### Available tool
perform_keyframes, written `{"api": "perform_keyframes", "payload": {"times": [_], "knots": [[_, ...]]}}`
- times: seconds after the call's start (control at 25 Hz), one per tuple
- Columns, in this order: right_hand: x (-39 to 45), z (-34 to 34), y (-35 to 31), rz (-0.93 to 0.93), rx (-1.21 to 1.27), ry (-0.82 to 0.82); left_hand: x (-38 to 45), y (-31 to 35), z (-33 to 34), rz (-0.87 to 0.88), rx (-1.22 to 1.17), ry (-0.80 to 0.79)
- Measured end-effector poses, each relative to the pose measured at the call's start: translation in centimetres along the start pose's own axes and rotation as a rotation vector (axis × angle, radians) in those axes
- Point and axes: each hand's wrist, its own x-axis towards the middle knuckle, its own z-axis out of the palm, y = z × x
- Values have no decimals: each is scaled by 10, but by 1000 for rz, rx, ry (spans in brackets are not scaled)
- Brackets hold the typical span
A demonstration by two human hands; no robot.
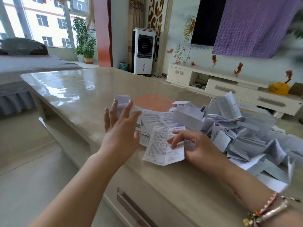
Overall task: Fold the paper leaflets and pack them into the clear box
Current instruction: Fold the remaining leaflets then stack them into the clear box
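Note:
My left hand (121,126) hovers above the table with its fingers spread. A small folded leaflet (123,99) is right at its fingertips; I cannot tell whether they touch it. My right hand (188,145) pinches an unfolded printed leaflet (161,145) lying on the glossy table (78,89). Another flat leaflet (155,117) lies just beyond it. A big heap of folded leaflets (242,140) covers the table to the right. Behind the heap, a faint clear box (260,116) seems to hold upright leaflets (229,104); its walls are hard to make out.
The table's near edge carries a drawer handle (131,208). A low white TV cabinet (229,84) stands behind on the right, a white air cooler (143,51) at the back, and a grey bed (24,69) at the left. Bare tabletop lies left of my hands.

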Motion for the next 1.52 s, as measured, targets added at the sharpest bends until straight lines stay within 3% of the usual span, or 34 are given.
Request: {"api": "perform_keyframes", "payload": {"times": [0.12,0.24,0.36,0.52,0.68,0.84,0.96,1.08,1.28,1.44,1.52], "knots": [[-11,-6,7,28,86,-10,-6,20,2,77,-2,50],[-12,-8,14,31,105,-9,-8,30,8,138,-262,-56],[-14,-11,21,46,47,6,-13,39,14,82,-474,-262],[-16,-13,25,47,-96,3,-12,46,12,52,-548,-293],[-15,-14,21,143,-32,121,-12,46,9,-55,-662,-335],[-6,-12,23,245,-200,239,-9,43,19,-104,-438,-280],[-4,-5,27,301,-326,222,-10,45,25,-104,-205,-243],[-9,-5,27,144,-373,230,-10,50,28,-70,-57,-192],[-16,-14,22,-9,-377,30,-13,53,28,18,-65,-209],[-11,-14,18,-46,-615,173,-15,52,32,31,-87,-242],[-8,-11,15,6,-543,290,-15,52,33,32,-124,-246]]}}
